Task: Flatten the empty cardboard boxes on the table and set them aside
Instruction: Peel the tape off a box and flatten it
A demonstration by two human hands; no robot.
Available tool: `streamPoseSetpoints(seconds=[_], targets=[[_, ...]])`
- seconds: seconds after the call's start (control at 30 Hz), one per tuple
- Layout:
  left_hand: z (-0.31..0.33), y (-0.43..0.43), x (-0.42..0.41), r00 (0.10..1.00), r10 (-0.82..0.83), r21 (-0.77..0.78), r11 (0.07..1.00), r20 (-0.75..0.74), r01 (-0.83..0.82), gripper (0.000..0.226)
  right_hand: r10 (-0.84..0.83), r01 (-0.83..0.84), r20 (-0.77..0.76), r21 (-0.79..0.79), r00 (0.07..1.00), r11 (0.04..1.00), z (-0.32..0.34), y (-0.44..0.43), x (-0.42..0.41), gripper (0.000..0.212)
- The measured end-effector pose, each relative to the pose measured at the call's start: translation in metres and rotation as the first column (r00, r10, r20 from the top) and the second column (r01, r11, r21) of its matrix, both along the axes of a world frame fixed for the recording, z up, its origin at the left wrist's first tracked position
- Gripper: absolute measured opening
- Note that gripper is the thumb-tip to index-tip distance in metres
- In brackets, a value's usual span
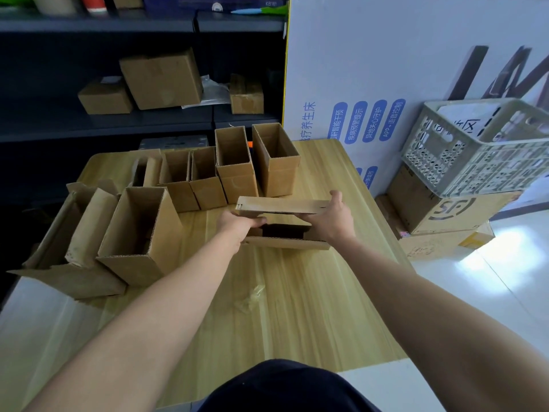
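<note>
Both arms reach out over the wooden counter (297, 292) to one small box (283, 206), held at about the counter's middle, just in front of the back row. The left hand (240, 224) is curled round the box's left end, fingers tucked in under its upper panel. The right hand (335, 215) grips the right end, thumb up on the far edge. The box looks partly squashed: its upper panel lies nearly flat, with a dark opening showing under it and a lower panel nearer the person. I cannot tell whether it touches the counter.

Behind it stands a row of open boxes. Two tall ones (274, 162) (234, 165) are at the right, and shorter ones (205, 176) (175, 179) follow to the left. A bigger open box (139, 233) stands at the counter's left side, and beside it, at the left edge, lies a heap of flattened cardboard (74, 233). A scrap of clear tape (249, 295) lies on the counter near the person.

Off to the right, a grey plastic crate (481, 147) sits tilted on stacked cartons (439, 212) on the floor. Dark shelves (89, 25) behind the counter hold more closed boxes (160, 78).
</note>
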State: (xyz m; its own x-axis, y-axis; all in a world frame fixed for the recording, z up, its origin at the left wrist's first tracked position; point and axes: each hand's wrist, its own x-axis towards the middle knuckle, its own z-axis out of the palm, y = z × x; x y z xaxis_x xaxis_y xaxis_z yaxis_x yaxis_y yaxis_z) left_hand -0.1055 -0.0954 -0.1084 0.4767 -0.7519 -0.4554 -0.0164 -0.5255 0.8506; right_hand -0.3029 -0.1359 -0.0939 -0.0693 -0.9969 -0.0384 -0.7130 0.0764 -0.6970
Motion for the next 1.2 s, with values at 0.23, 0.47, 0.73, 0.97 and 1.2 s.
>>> streamPoseSetpoints(seconds=[0.23, 0.47, 0.73, 0.97, 1.2], targets=[[-0.001, -0.003, 0.000, 0.963, 0.130, -0.057, 0.991, 0.238, -0.120, 0.051, 0.021, -0.018, 0.082, -0.031, 0.996, 0.999, 0.006, 0.002, 0.008, 0.096], [-0.004, 0.005, 0.005, 0.968, 0.201, -0.169, 0.970, 0.149, -0.176, 0.017, 0.009, -0.009, 0.028, -0.001, 1.000, 1.000, 0.009, 0.002, 0.010, 0.057], [0.010, -0.004, 0.005, 0.945, 0.274, -0.084, 0.953, -0.180, -0.293, 0.029, 0.108, -0.108, 0.001, 0.048, 0.994, 0.993, 0.009, 0.001, 0.004, 0.024], [0.017, -0.014, -0.015, 0.868, 0.087, -0.105, 0.982, -0.488, -0.157, 0.077, 0.428, -0.403, -0.071, 0.223, 0.901, 0.887, 0.017, 0.009, 0.007, 0.018], [0.004, -0.022, -0.019, 0.930, 0.168, -0.051, 0.979, -0.327, -0.195, 0.011, 0.374, -0.380, 0.082, 0.310, 0.924, 0.872, 0.010, 0.006, -0.008, 0.024]])
